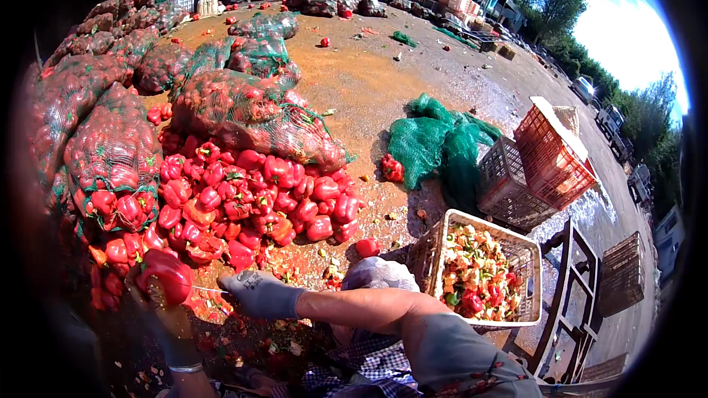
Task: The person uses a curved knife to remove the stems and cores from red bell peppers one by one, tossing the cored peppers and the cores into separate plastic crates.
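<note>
A large red bell pepper (168,274) sits in my left hand (157,315), whose fingers curl around it from below and the left side, partly in shadow. My right hand (262,295) wears a grey work glove and is closed on a knife. The handle is hidden in the glove. The thin knife blade (210,290) points left, its tip at the pepper's lower right side; whether it has cut in cannot be made out. Just beyond both hands lies a big heap of loose red peppers (251,195).
Mesh sacks (114,136) full of peppers stand left and behind the heap. A pale crate (537,280) of pepper scraps stands right, beside a metal frame (564,291). Farther off are green netting (420,140) and stacked crates (549,155). Trimmings litter the wet ground.
</note>
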The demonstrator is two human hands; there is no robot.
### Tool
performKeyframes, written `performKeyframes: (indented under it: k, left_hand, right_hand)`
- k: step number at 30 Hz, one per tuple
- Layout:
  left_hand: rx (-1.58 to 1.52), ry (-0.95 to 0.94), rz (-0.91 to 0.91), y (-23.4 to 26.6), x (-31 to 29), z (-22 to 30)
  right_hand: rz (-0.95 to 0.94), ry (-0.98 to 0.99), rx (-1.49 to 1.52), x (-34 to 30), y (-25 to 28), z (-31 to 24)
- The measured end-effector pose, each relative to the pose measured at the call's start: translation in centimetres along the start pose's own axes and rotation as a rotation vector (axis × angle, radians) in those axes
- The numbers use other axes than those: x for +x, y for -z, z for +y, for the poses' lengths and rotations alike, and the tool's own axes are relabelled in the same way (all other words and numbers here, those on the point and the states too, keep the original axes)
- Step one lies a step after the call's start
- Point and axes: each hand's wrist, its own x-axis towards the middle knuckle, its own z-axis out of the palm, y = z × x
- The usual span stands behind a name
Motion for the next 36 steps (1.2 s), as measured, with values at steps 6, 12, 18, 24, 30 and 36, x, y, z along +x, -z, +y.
performKeyframes:
  k: [6, 12, 18, 24, 30, 36]
  left_hand:
    - [0.034, 0.023, -0.002, 2.3, -0.2, -1.3]
    - [-0.153, 0.08, 0.066, 4.3, 1.7, -1.1]
    - [0.093, 0.154, -0.276, 0.7, -3.6, -1.1]
    - [-0.033, 0.441, -0.425, -1.5, -5.0, 1.6]
    - [0.065, 0.537, -0.505, -0.9, -3.8, 2.0]
    - [0.174, 0.439, -0.673, 0.3, -3.4, 2.9]
  right_hand:
    - [-0.093, -0.158, -0.056, 0.6, 0.0, -0.4]
    - [-0.078, -0.137, -0.052, -1.2, -0.2, 2.6]
    - [0.021, -0.091, 0.248, 0.8, 2.8, -0.8]
    - [0.024, -0.029, 0.342, 1.0, 2.4, -0.5]
    - [-0.107, -0.174, 0.43, 1.0, 3.3, -0.6]
    - [-0.099, -0.028, 0.411, 1.4, 3.4, -1.3]
